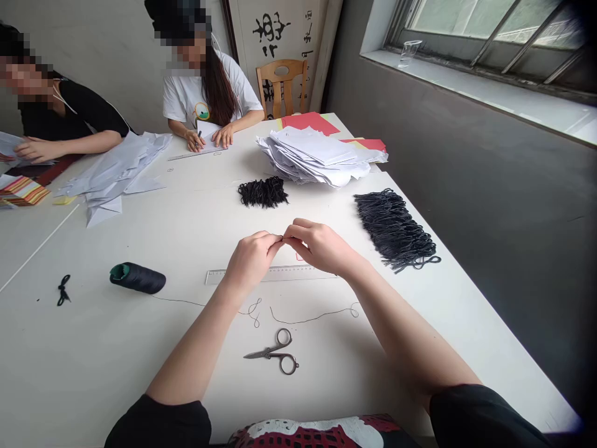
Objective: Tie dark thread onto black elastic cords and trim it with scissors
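Note:
My left hand [254,258] and my right hand [321,246] meet above a clear ruler [298,274]. The fingertips of both are pinched together, with a tiny dark bit between them that is too small to name. A spool of black thread [140,278] lies on its side to the left; its thread [180,301] runs beneath my left forearm and ends in loose curls. A separate length of thread [308,320] lies nearer to me. Below it rests a pair of metal scissors [273,353], blades pointing left.
Looped black cords lie in a small bundle [263,191] beyond my hands and a larger bundle [396,227] at right. A paper stack [319,155] stands behind. One knotted black cord [63,290] lies far left. Two people sit across the white table [186,354], handling paper.

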